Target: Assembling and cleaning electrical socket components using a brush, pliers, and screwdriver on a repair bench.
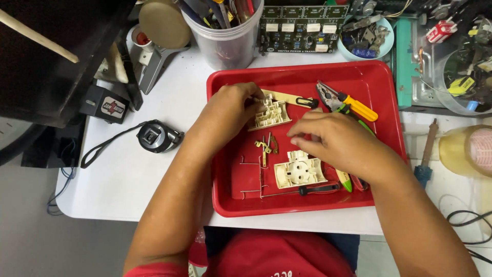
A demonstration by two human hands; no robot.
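- While the left hand (233,105) pinches the upper-left edge of a cream plastic socket insert (270,114), lifted slightly over the red tray (225,179), its fingers are pressed together on the part; a slip looks possible, since the grip sits only on one corner.
- Over the tray's middle, the right hand (335,139) hovers with fingers curled and fingertips drawn together, perhaps pinching something small; I cannot tell what, if anything, it holds.
- Below that hand, a cream socket cover (300,170) with a round recess lies flat on the tray.
- Loose brass contacts (266,146) and thin wire pieces (251,177) lie between the two plastic parts; a careless sweep of either wrist could probably scatter them or knock them out of the tray.
- Pliers with yellow and green handles (353,107) lie just beside the right hand, and a red-handled screwdriver (318,190) rests near the tray's front wall; a forearm could nudge either.
- A green circuit board (300,28) stands behind the tray, carrying a row of small white rectangular labels.
- At the left of the white tabletop (128,179) sits a small black box (105,104) with a red-and-white label on its top face.
- A dark tape measure (156,136) with a looped strap lies near it.
- A clear tub of tools (225,36) stands behind the tray's left corner, close enough to topple if bumped.
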